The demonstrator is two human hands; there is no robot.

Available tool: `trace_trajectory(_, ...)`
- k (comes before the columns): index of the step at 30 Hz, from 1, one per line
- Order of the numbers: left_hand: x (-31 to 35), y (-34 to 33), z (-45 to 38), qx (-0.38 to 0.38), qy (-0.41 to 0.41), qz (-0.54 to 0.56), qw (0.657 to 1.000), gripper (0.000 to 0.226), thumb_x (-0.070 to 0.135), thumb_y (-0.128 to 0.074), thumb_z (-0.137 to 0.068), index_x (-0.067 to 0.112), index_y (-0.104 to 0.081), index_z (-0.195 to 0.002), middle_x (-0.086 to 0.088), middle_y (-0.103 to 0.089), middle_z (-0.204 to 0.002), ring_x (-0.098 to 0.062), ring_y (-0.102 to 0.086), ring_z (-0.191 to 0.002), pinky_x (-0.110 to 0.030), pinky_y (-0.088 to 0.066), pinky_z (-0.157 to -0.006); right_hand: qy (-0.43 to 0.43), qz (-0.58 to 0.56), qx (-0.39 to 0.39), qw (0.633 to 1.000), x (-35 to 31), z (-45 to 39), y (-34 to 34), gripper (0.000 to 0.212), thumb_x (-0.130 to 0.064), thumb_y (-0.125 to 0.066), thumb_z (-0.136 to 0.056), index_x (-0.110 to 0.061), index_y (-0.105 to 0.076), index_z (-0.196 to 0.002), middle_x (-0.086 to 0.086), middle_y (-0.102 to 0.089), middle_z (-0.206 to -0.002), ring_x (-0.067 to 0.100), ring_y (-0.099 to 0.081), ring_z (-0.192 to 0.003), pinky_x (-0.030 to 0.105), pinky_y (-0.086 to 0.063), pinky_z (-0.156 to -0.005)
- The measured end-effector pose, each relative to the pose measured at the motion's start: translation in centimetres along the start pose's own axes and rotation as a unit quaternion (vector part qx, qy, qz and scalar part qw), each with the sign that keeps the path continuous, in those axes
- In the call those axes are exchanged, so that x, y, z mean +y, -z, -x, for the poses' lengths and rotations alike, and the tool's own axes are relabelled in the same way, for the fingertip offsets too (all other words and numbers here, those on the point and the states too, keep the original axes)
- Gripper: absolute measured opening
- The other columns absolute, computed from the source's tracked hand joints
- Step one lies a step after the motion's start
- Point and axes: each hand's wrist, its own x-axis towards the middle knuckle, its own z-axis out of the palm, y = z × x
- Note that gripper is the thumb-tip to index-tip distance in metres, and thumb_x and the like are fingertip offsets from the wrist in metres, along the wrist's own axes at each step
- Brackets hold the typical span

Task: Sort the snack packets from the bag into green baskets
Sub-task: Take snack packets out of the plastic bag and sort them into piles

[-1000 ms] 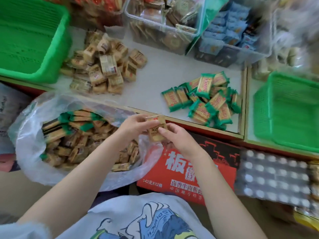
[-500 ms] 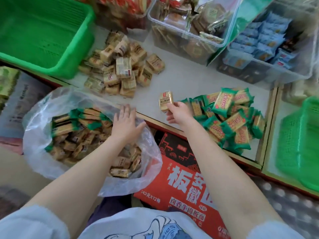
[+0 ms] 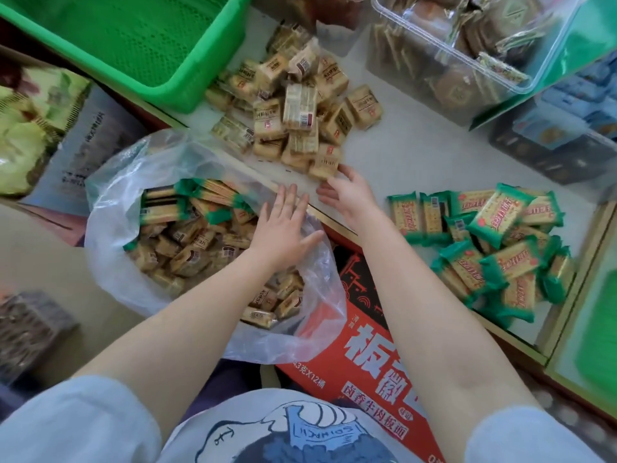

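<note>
A clear plastic bag [image 3: 133, 262] lies open at the left, holding several brown and green-edged snack packets. My left hand [image 3: 283, 228] hovers over its right side with fingers straight, holding nothing. My right hand [image 3: 350, 195] reaches to the near edge of the brown packet pile [image 3: 300, 108] on the white shelf; its relaxed fingertips touch the nearest brown packet [image 3: 325, 165]. A pile of green packets [image 3: 494, 235] lies on the shelf to the right. One green basket [image 3: 133, 45] stands at the back left; part of another [image 3: 597, 329] shows at the right edge.
Clear plastic bins [image 3: 467, 45] of other snacks and a box of blue packets [image 3: 567, 121] line the back of the shelf. A red carton [image 3: 367, 345] sits below the wooden shelf edge. Printed bags [image 3: 40, 128] lie at the left.
My right hand carried a brown packet from in front of me to the brown pile and let it go. My left hand moved to the bag and stayed over it.
</note>
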Motion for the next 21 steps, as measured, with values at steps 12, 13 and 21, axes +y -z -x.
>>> trace_trajectory(12,-8.3,-3.1,9.9,0.182,-0.002,0.114,0.977,0.04,0.044,-0.042,-0.09,0.01,-0.063,-0.085,0.001,-0.05,-0.088,-0.025,-0.05,-0.088,-0.04,-0.041,-0.078,0.104,0.162,-0.015,0.981,3.0,12.7,-4.1,0.016,-0.007,-0.051,-0.1,-0.01,-0.058,-0.114,0.008,-0.063,-0.079,0.019,-0.062,-0.062,0.037,-0.056,-0.066)
trace_trajectory(13,-9.7,-4.5,11.2,0.121,0.026,0.092,0.988,0.051,0.052,-0.034,-0.088,0.011,-0.063,-0.081,0.001,-0.051,-0.082,-0.027,-0.052,-0.083,-0.039,-0.039,-0.073,0.075,0.177,-0.07,0.979,4.6,13.3,-5.4,0.014,-0.008,-0.051,-0.1,-0.007,-0.061,-0.11,0.007,-0.064,-0.077,0.02,-0.063,-0.062,0.039,-0.057,-0.066)
trace_trajectory(21,-14.2,-10.9,16.3,-0.062,0.017,0.019,0.998,0.071,0.069,-0.013,-0.085,0.027,-0.064,-0.112,0.0,-0.066,-0.095,-0.025,-0.056,-0.099,-0.039,-0.031,-0.091,-0.008,0.498,-0.117,0.859,16.6,9.8,-7.8,0.014,-0.024,-0.07,-0.091,-0.014,-0.067,-0.1,-0.002,-0.063,-0.093,0.018,-0.059,-0.09,0.027,-0.04,-0.069)
